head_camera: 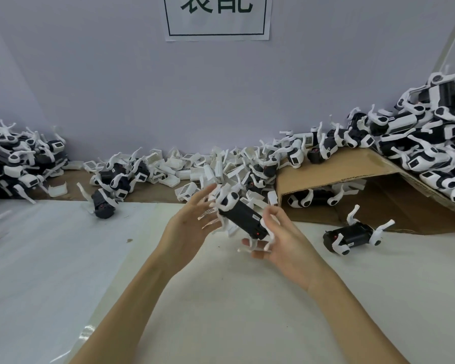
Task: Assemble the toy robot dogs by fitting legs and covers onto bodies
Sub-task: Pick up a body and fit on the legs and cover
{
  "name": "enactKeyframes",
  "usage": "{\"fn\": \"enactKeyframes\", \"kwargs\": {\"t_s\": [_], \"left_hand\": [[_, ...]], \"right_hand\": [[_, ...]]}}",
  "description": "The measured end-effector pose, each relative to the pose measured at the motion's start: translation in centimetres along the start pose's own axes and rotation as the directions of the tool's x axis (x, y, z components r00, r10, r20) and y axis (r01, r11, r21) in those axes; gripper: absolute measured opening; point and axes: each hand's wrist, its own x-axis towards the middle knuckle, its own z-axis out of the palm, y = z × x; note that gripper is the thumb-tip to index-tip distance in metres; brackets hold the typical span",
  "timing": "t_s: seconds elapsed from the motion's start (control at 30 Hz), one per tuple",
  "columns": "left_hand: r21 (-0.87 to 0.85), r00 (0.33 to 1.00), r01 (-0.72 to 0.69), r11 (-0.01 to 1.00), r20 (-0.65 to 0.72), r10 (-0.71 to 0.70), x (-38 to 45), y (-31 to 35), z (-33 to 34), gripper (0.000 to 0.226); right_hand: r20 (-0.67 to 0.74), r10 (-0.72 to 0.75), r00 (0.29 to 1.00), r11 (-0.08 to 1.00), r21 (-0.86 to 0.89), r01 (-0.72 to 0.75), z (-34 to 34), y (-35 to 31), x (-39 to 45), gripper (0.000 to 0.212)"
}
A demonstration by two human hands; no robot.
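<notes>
A black toy dog body (243,219) with white legs hangs tilted above the table's middle, between both hands. My right hand (281,243) grips its lower end, fingers curled round the white legs. My left hand (192,222) is spread beside its upper end, fingers apart and blurred; a thin white labelled piece (208,213) lies against those fingers, though whether they hold it is unclear. A heap of loose white covers (195,169) lies along the back wall.
Piles of black-and-white toy dogs lie at the far left (19,161) and, higher, on the right (431,143) over a folded cardboard sheet (339,166). One dog body with legs (352,233) lies right of my hands; another body (104,203) lies left.
</notes>
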Motion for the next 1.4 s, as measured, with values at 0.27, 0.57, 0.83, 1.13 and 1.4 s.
{"fn": "enactKeyframes", "kwargs": {"t_s": [0.27, 0.57, 0.83, 1.13, 1.4], "left_hand": [[0.320, 0.992, 0.038, 0.947, -0.126, 0.003, -0.3, -0.5, 1.3, 0.067], [0.427, 0.997, -0.049, 0.903, -0.030, 0.069, -1.2, 0.6, 0.9, 0.055], [0.683, 0.969, -0.234, 0.692, 0.102, 0.226, -2.0, 0.6, 2.4, 0.068], [0.620, 0.984, -0.176, 0.765, 0.082, 0.160, -2.1, 1.2, 3.2, 0.042], [0.732, 0.931, -0.259, 0.630, 0.016, 0.364, -2.1, 0.8, 3.5, 0.046]], "right_hand": [[-0.024, -0.159, 0.987, 0.974, -0.168, 0.153, 0.4, 0.5, -0.1, 0.058], [0.106, -0.309, 0.945, 0.816, -0.482, 0.320, -0.3, -0.2, -0.8, 0.058], [0.171, -0.304, 0.937, 0.678, -0.652, 0.339, 0.8, 1.1, -0.7, 0.050], [0.187, -0.428, 0.884, 0.575, -0.699, 0.426, 0.5, 1.4, -0.4, 0.061], [0.142, -0.499, 0.855, 0.424, -0.821, 0.383, 0.6, 1.5, -0.6, 0.064]]}}
